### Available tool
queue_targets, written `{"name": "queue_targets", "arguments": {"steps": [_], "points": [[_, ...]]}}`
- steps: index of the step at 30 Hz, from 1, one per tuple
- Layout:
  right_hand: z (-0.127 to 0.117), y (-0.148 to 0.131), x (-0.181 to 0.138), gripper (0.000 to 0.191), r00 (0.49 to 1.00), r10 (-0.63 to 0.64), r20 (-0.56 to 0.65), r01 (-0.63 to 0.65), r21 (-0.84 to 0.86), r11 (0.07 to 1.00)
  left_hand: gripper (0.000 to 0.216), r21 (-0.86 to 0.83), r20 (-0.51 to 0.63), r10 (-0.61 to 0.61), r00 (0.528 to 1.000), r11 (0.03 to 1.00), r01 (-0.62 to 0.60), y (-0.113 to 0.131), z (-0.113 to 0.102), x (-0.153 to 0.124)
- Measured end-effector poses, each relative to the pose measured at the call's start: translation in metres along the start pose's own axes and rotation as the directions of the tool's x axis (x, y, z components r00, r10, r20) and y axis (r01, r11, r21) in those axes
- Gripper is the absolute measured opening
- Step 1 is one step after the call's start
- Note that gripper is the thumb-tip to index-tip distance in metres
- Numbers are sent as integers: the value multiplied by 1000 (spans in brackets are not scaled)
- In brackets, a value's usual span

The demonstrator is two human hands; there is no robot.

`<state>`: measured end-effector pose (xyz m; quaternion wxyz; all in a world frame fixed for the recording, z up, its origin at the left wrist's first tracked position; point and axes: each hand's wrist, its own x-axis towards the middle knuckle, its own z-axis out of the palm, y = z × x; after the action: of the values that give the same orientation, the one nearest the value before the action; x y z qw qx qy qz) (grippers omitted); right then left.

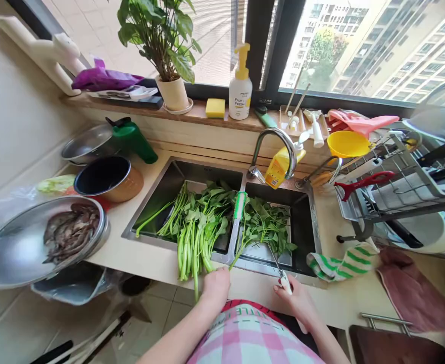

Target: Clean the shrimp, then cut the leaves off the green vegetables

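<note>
Though leafy, slender stalks (192,241); thin knife (280,269)

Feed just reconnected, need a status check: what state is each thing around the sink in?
left hand: shut on one stem of the leafy greens.
right hand: shut on knife, blade forward.
leafy greens: lying across both basins of the sink.
faucet: no water visible.
steel bowl: holds dark food pieces.

The left hand (216,285) holds a green stem (237,250) at the edge of the sink (157,194). The right hand (301,302) holds a knife (283,277).
</note>
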<state>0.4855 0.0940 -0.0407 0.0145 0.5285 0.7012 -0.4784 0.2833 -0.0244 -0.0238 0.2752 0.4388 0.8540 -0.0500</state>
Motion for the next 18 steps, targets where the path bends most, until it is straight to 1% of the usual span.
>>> {"name": "queue_targets", "arguments": {"steps": [3, 5, 8, 11, 15, 18], "points": [[-8, 10, 6, 22, 997, -47, 56, 43, 55, 998, 29, 76, 13, -19, 1000, 997, 18, 3, 6, 4], [-14, 16, 10, 22, 990, -87, 109, 79, 76, 994, 28, 82, 27, 9, 1000, 997, -11, 8, 3, 4], [-24, 17, 14, 19, 974, -128, 187, 112, 92, 989, 17, 18, 5, 60, 998, 998, -60, 20, -9, 2], [-35, 10, 15, 16, 956, -154, 248, 127, 123, 984, 9, -89, -79, 63, 995, 994, -70, 35, -18, 3], [-50, 1, 15, 15, 943, -190, 274, 146, 172, 974, 7, -197, -166, 86, 982, 973, -119, 53, -21, 8], [-57, -1, 19, 16, 935, -215, 282, 161, 203, 966, 8, -222, -188, 103, 977, 964, -145, 63, -20, 11]]}}
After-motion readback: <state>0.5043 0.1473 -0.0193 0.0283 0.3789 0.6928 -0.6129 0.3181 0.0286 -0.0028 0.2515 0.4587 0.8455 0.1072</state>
